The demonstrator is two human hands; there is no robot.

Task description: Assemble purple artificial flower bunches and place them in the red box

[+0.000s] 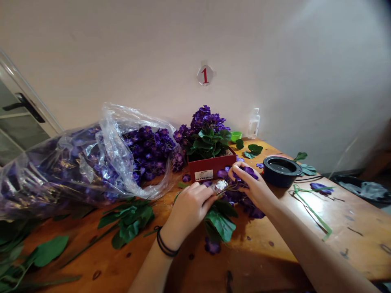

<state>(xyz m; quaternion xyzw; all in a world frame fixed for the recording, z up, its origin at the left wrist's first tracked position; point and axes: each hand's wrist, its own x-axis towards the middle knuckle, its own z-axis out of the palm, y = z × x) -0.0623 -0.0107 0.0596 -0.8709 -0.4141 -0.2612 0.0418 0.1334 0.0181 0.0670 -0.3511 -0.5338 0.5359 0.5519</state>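
Way left of my fingers, a clear plastic bag is slumping across the table, stuffed with purple flowers, and loose leaves are lying on the wood below it. Just left of my left hand, a leafy sprig is lying flat, and a couple of black bands are sitting on that wrist.

My left fingers are pressed together, pinching the stem of a fake flower near a small white bit. Past those fingertips, the flower is spreading into purple petals and green leaves, hanging just above the wood between my hands. My right hand is curling over the top of it, with the fingers close together and clamped on the petals. I can't tell exactly where the thumb is sitting from this angle.

Handling-wise, it's looking light and soft, and those floppy petals could crease or pop off, so the stem seems like the spot to grab.

Just behind my right fingers, a red box is holding more flowers. Right of them, a black dish is sitting on the wood, and further right a green strip is lying there too.
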